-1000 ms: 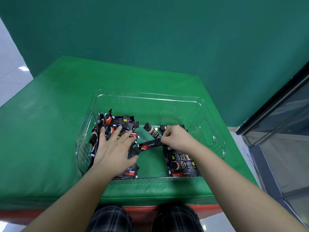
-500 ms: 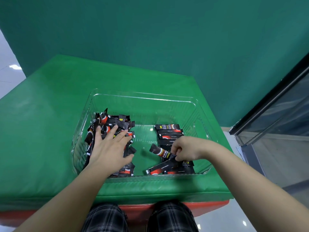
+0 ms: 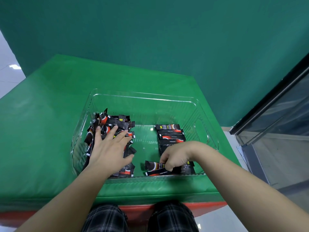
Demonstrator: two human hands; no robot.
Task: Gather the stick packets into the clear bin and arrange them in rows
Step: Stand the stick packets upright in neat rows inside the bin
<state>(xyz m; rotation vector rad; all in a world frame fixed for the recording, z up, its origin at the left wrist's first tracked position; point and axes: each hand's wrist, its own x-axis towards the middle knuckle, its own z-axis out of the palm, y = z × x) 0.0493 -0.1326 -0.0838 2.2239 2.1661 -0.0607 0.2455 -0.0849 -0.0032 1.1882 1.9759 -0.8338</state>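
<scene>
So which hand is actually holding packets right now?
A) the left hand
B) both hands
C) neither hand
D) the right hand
D: the right hand has its fingers curled round stick packets at the near edge of the clear bin, while the left hand lies flat with straight fingers on the loose pile.

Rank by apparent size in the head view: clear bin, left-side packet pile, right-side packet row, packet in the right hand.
1. Clear bin
2. Left-side packet pile
3. Right-side packet row, partly hidden by the right hand
4. Held packet
</scene>
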